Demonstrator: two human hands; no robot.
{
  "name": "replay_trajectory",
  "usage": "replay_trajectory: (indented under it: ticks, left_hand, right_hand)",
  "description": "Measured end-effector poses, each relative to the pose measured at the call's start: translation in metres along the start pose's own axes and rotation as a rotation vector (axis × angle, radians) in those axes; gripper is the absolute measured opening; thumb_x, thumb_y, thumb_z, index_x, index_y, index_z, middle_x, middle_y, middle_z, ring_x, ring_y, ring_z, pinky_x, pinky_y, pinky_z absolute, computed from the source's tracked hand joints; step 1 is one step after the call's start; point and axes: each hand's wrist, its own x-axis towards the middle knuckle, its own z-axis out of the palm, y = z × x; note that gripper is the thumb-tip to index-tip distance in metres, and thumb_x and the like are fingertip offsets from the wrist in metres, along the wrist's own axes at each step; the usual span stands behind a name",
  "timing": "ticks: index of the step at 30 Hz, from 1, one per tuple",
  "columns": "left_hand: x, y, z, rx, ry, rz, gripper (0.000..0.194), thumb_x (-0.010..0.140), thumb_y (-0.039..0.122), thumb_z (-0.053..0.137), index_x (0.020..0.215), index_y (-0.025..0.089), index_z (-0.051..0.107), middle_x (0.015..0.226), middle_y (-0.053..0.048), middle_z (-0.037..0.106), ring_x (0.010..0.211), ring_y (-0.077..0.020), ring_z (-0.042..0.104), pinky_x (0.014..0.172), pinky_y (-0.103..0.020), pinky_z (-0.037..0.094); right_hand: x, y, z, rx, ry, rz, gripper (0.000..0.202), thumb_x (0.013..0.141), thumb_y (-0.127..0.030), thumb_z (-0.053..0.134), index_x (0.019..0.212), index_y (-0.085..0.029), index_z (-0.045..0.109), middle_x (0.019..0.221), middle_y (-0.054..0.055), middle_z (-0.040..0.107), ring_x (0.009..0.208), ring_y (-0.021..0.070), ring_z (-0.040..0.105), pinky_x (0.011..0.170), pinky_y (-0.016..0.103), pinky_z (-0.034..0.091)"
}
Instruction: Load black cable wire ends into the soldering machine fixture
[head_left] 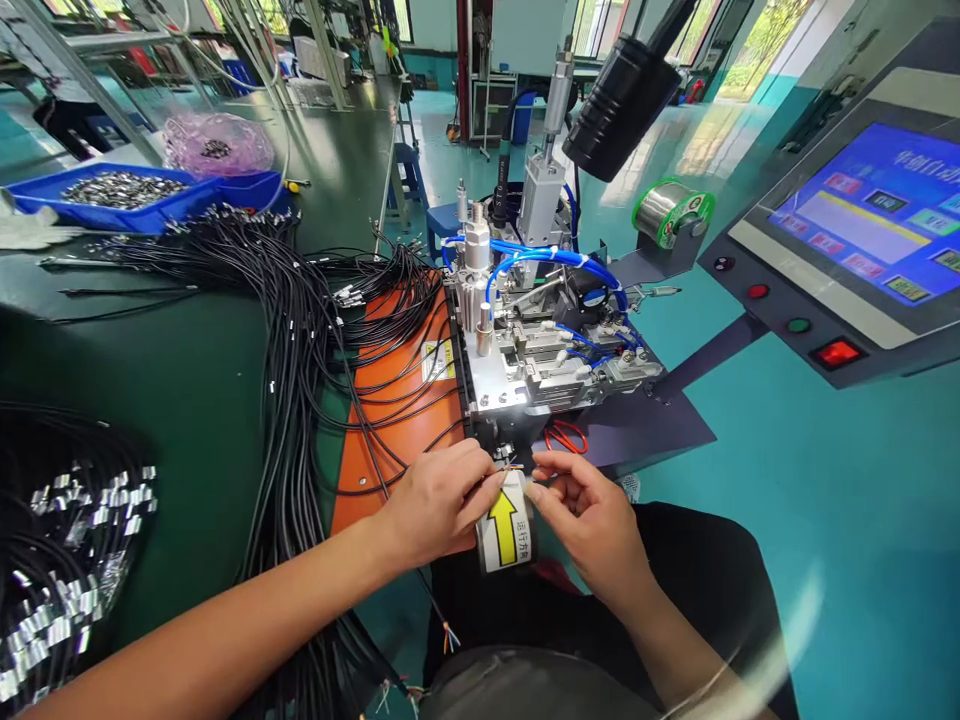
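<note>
My left hand (448,500) is closed in a pinch on the end of a black cable, where thin coloured wires (513,467) stick out at the front of the metal machine (525,370). Just right of these wires is my right hand (592,515), its thumb and forefinger apart and the other fingers curled; nothing shows between them. Below and between both hands sits a white roller (508,540) with a yellow arrow. The cable runs over the orange plate (397,410) beside the machine.
Bundles of black cables (281,400) lie across the green table (202,370). A blue tray (127,200) of small metal parts stands at the far left. A solder spool (673,213) and a control screen (877,210) are at the right. A black cylinder (621,105) hangs above.
</note>
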Motion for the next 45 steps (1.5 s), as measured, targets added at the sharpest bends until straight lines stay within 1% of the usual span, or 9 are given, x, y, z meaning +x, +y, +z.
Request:
replay_trajectory:
  ticks: [6,10,16,21,26,31,39,42,45]
  left_hand:
    - [0.003,0.000,0.003,0.024,0.050,0.024,0.028,0.098,0.024,0.047,0.071,0.017,0.048,0.066,0.002,0.044,0.059,-0.0108,0.040,0.056,-0.026,0.031]
    - [0.003,0.000,0.006,0.027,0.061,0.025,0.025,0.097,0.023,0.048,0.073,0.016,0.051,0.066,0.002,0.044,0.059,-0.0104,0.040,0.056,-0.025,0.032]
    - [0.005,0.000,0.006,0.032,0.066,0.007,0.026,0.096,0.022,0.049,0.071,0.016,0.048,0.065,0.002,0.044,0.058,-0.0097,0.039,0.055,-0.025,0.030]
    - [0.007,0.000,0.003,-0.061,0.056,-0.022,0.025,0.095,0.021,0.050,0.070,0.017,0.046,0.064,0.003,0.043,0.058,-0.0092,0.040,0.054,-0.023,0.031]
    - [0.009,0.001,0.002,-0.069,0.047,-0.057,0.026,0.094,0.021,0.051,0.069,0.018,0.045,0.065,0.003,0.044,0.058,-0.0092,0.040,0.054,-0.023,0.031]
    - [0.008,0.001,0.004,-0.050,0.049,-0.048,0.025,0.094,0.022,0.051,0.070,0.018,0.044,0.065,0.003,0.044,0.059,-0.0097,0.040,0.055,-0.023,0.031]
    - [0.007,-0.002,0.006,-0.051,0.046,-0.068,0.025,0.094,0.023,0.050,0.070,0.019,0.045,0.066,0.003,0.045,0.059,-0.0103,0.041,0.055,-0.024,0.033]
    - [0.008,-0.001,0.005,-0.064,0.044,-0.068,0.025,0.094,0.024,0.050,0.070,0.019,0.045,0.065,0.003,0.045,0.059,-0.0102,0.041,0.055,-0.024,0.033]
    - [0.008,-0.001,0.005,-0.067,0.042,-0.070,0.025,0.094,0.024,0.050,0.070,0.019,0.045,0.066,0.003,0.045,0.058,-0.0101,0.041,0.054,-0.024,0.033]
  right_hand:
    - [0.000,-0.004,-0.002,-0.110,0.038,-0.121,0.022,0.088,-0.029,0.065,0.109,-0.025,0.067,0.094,0.002,0.065,0.071,0.0137,0.058,0.066,0.027,0.049]
    - [0.002,-0.005,-0.001,-0.140,0.063,-0.177,0.020,0.088,-0.025,0.063,0.107,-0.026,0.068,0.095,0.001,0.064,0.072,0.0134,0.059,0.066,0.026,0.049]
    - [0.002,-0.008,0.004,-0.148,0.063,-0.209,0.018,0.089,-0.022,0.061,0.105,-0.024,0.069,0.095,0.002,0.064,0.073,0.0135,0.059,0.065,0.026,0.050]
    - [-0.002,-0.006,0.006,-0.139,0.074,-0.232,0.018,0.090,-0.021,0.060,0.105,-0.024,0.069,0.093,0.002,0.064,0.074,0.0137,0.060,0.066,0.026,0.050]
    - [-0.005,-0.004,0.007,-0.144,0.071,-0.226,0.022,0.090,-0.021,0.059,0.110,-0.024,0.068,0.095,0.003,0.063,0.075,0.0140,0.060,0.068,0.026,0.051]
    - [-0.005,-0.004,0.008,-0.160,0.046,-0.258,0.030,0.091,-0.019,0.058,0.119,-0.024,0.066,0.099,0.004,0.063,0.076,0.0141,0.060,0.067,0.027,0.052]
    - [-0.008,-0.002,0.010,-0.166,0.024,-0.336,0.030,0.092,-0.017,0.055,0.119,-0.022,0.067,0.101,0.006,0.063,0.081,0.0149,0.062,0.068,0.026,0.052]
    - [-0.008,-0.004,0.011,-0.162,0.011,-0.309,0.029,0.092,-0.019,0.055,0.119,-0.022,0.067,0.100,0.006,0.063,0.079,0.0151,0.062,0.068,0.027,0.052]
    - [-0.006,-0.009,0.011,-0.154,0.001,-0.256,0.028,0.092,-0.021,0.055,0.117,-0.022,0.067,0.097,0.005,0.063,0.074,0.0146,0.061,0.064,0.027,0.052]
